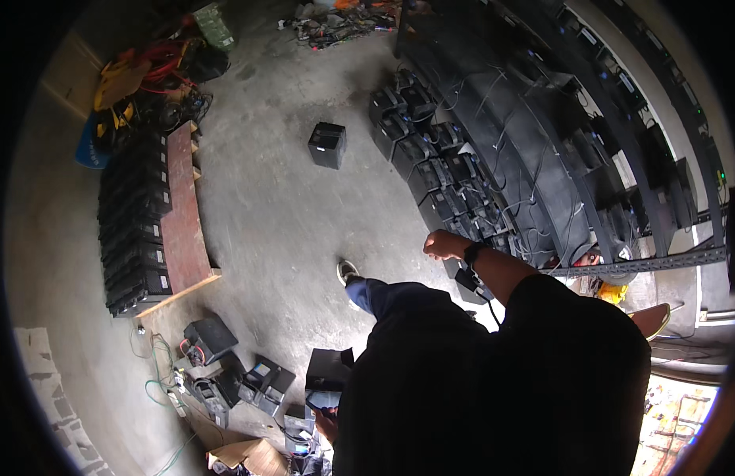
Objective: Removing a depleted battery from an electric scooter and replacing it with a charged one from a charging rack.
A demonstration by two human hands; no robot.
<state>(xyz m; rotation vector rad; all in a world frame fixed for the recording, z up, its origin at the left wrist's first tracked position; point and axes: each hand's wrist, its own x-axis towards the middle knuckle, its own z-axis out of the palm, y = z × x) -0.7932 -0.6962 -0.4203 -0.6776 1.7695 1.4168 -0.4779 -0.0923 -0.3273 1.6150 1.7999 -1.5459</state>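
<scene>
My right hand is held out with curled fingers and nothing visible in it, a black band on its wrist. Below it lies the edge of the row of black batteries on the floor. At lower left, my left hand is curled around a dark handle or strap at a black box, which looks like a battery; my torso partly hides both. My shoe stands on the concrete floor. A single black battery sits farther ahead on the floor.
Stacked black batteries stand left, beside a reddish wooden board. Metal racks with cabled units line the right. Lower left are batteries with leads, green cables and an open cardboard box. Scrap lies at the top.
</scene>
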